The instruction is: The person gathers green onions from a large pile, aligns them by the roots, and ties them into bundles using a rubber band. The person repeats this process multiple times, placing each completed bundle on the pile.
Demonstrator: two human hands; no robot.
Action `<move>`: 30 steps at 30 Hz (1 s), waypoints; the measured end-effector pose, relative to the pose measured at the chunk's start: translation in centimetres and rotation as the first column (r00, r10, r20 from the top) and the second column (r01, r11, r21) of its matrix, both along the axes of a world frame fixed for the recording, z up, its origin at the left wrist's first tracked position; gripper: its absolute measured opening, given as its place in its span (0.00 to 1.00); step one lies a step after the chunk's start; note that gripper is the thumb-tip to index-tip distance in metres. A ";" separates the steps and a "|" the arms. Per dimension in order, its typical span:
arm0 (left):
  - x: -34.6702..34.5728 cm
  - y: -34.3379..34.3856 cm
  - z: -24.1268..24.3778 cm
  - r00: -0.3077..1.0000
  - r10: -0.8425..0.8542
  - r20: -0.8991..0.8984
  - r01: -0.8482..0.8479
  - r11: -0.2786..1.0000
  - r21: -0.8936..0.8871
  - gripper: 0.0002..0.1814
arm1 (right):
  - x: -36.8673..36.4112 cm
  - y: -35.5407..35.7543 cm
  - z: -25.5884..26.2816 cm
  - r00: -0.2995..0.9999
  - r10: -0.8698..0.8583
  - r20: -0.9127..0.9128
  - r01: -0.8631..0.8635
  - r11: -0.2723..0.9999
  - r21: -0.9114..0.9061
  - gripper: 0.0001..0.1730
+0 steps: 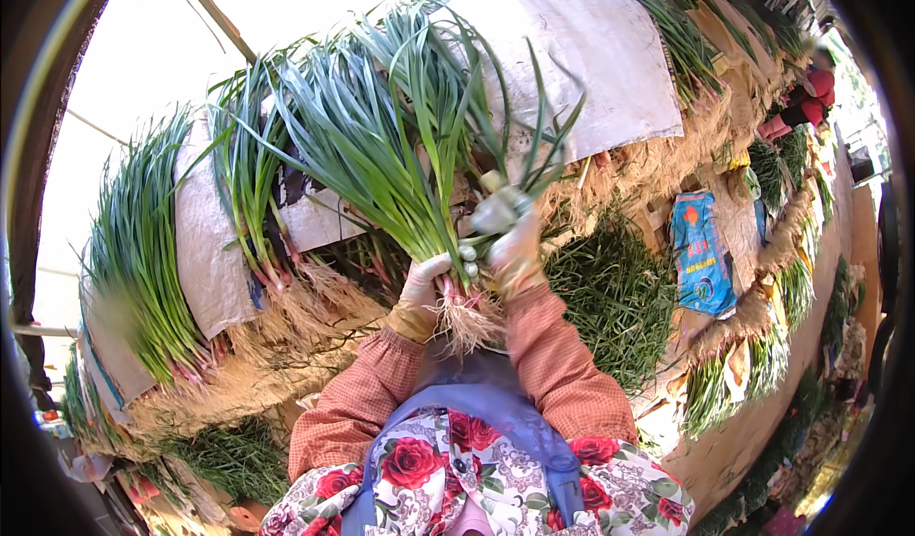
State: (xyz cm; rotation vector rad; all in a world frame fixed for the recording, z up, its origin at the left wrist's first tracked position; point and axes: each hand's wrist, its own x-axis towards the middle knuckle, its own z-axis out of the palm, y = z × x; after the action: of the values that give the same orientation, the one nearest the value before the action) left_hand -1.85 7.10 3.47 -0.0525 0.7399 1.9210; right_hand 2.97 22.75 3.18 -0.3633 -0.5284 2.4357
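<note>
Both my hands wear pale gloves with yellowish cuffs. Closed around the lower stems of a bunch of green onions (422, 229) is my left hand (429, 279); pink bases and stringy roots hang below it, and the leaves fan up and away. Close on the right, my right hand (511, 239) is blurred, its fingers bent around a few green leaves or stalks that curve up to the right. Whether these stalks belong to the same bunch cannot be told.
More green onions (136, 250) lie left on a long heap with roots outward. White sheets (572, 64) drape over it. Loose green leaves (615, 300) pile below at right, beside a blue printed sack (700, 250). A person in red (815, 96) is at the far right.
</note>
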 end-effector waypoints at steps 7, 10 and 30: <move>0.2 1.0 -0.6 0.990 -0.025 -0.139 0.002 0.986 -0.170 0.11 | 2.4 -1.5 3.3 0.624 -0.096 0.775 -0.638 0.511 0.577 0.24; -0.2 1.5 -0.7 0.968 0.007 -0.253 -0.067 0.971 -0.231 0.14 | 2.3 -1.4 -0.3 0.597 -0.590 0.543 -0.678 -0.009 0.735 0.20; -3.0 -0.1 2.4 0.993 -0.052 -0.111 0.063 0.993 0.096 0.15 | 5.9 7.1 4.4 0.660 0.072 0.747 -0.627 0.600 0.496 0.16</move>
State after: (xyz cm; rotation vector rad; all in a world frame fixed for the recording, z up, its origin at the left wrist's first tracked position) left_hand -4.80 6.98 5.85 0.1338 0.7089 1.9140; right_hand 8.86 29.86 7.62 -0.8425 -2.0333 2.1288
